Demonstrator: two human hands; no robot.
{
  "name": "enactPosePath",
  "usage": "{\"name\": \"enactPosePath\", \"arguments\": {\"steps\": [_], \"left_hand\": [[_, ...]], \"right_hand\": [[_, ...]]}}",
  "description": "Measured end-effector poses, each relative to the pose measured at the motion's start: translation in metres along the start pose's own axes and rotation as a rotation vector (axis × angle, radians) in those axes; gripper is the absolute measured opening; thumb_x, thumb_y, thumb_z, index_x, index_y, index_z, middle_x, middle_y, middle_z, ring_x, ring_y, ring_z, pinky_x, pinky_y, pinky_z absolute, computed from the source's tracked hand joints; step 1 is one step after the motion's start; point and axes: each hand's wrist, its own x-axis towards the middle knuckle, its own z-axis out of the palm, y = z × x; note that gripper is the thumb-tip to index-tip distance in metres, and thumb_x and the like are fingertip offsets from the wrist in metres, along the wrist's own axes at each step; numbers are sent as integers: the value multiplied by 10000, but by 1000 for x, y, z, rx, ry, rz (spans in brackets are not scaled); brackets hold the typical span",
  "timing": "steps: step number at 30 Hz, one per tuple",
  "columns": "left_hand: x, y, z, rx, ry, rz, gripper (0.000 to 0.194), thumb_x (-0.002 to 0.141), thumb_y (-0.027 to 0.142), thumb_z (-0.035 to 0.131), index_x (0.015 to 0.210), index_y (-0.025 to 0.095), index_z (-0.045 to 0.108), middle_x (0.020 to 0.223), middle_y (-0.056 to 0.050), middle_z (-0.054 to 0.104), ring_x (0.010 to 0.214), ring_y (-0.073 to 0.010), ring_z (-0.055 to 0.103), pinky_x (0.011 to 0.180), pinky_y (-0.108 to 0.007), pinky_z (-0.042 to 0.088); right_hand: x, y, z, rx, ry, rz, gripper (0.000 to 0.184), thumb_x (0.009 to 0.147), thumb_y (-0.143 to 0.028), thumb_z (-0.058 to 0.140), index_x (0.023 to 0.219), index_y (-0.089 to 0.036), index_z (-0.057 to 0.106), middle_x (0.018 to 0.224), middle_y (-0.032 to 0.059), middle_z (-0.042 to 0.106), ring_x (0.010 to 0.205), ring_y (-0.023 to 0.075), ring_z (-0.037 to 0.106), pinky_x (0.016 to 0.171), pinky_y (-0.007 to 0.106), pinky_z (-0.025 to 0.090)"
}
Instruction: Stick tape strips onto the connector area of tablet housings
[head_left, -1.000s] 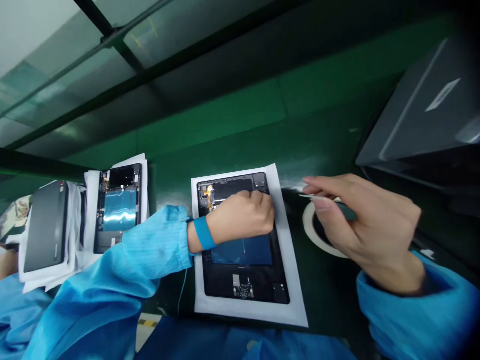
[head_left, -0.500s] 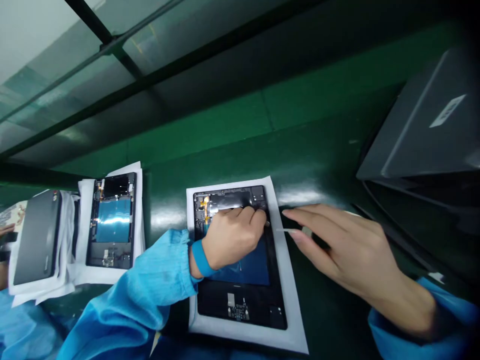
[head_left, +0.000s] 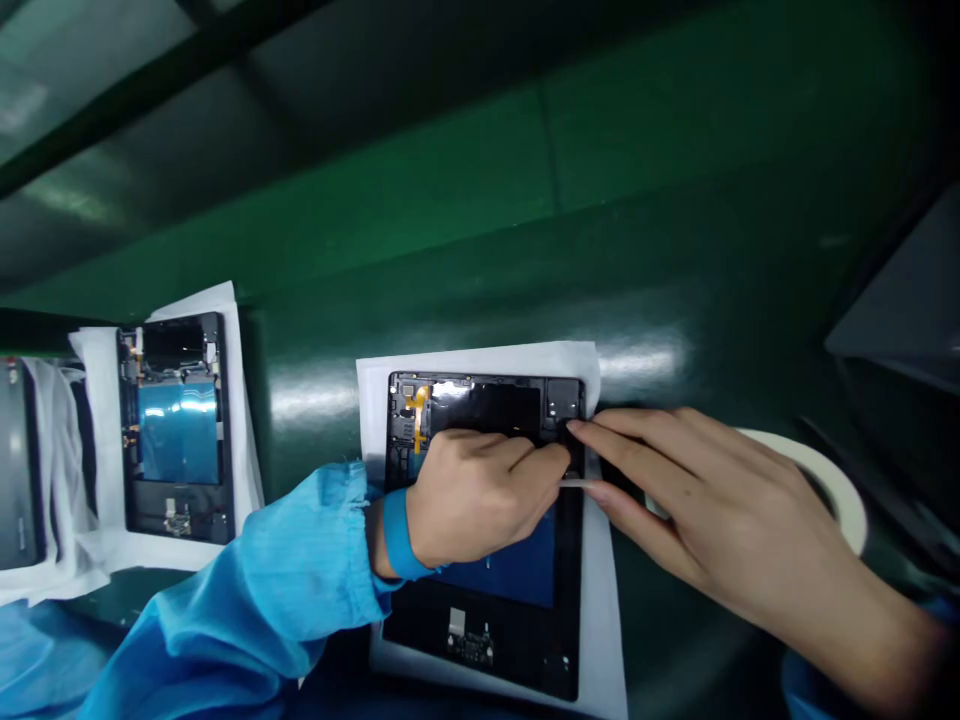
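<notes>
An opened tablet (head_left: 427,625) lies on a white sheet (head_left: 609,610), its circuit parts and blue panel exposed. My left hand (head_left: 480,500), with a blue wristband, is closed over its upper middle, and what the fingers hold is hidden. From my right thumb a short, thin whitish strip of tape (head_left: 576,484) reaches to the left fingertips. My right hand (head_left: 697,500) is at the tablet's right edge, the index fingertip apart from the thumb and by the black frame. Partly behind this hand lies a roll of tape (head_left: 844,500).
To the left, another opened tablet (head_left: 180,435) rests on white sheets. Beyond it is a closed dark tablet (head_left: 19,470) beside stacked white sheets (head_left: 64,460). A dark grey box-like object (head_left: 915,300) stands at the right. The worktop (head_left: 450,290) is green.
My right hand has come to the tablet's edge, bringing the strip to my left fingertips. The view has shifted, showing more of the tape roll. My left hand stays closed over the tablet.
</notes>
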Motion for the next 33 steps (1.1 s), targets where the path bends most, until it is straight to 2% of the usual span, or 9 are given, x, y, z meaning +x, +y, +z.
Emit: {"name": "enactPosePath", "arguments": {"steps": [15,21,29,33], "left_hand": [[1,-1,-2,-13,-57,-6,194,960,191,477,851,170,636,639,36,598,540,-106,566,502,-266,430],[0,-2,-1,-13,-76,7,223,969,193,438,859,169,631,655,26,605,559,-111,581,512,-271,429],[1,-2,-2,-14,-50,9,233,975,207,449,835,168,630,650,27,605,554,-114,578,515,-271,420],[0,-2,1,6,-15,-8,234,965,209,463,799,177,624,641,27,602,546,-118,579,508,-266,418]], "right_hand": [[0,0,1,-55,-46,-29,304,948,-309,536,1147,-102,634,1041,117,662,811,206,559,716,360,469],[2,-5,-1,-159,-70,-60,352,965,-332,495,1159,-79,644,1011,124,650,785,208,527,677,357,417],[2,-8,1,-212,-78,-39,391,959,-365,492,1179,-86,655,1022,123,660,771,207,533,645,364,412],[0,-5,3,-216,-59,-72,380,953,-375,514,1168,-97,658,1051,119,665,790,197,562,684,351,428]]}}
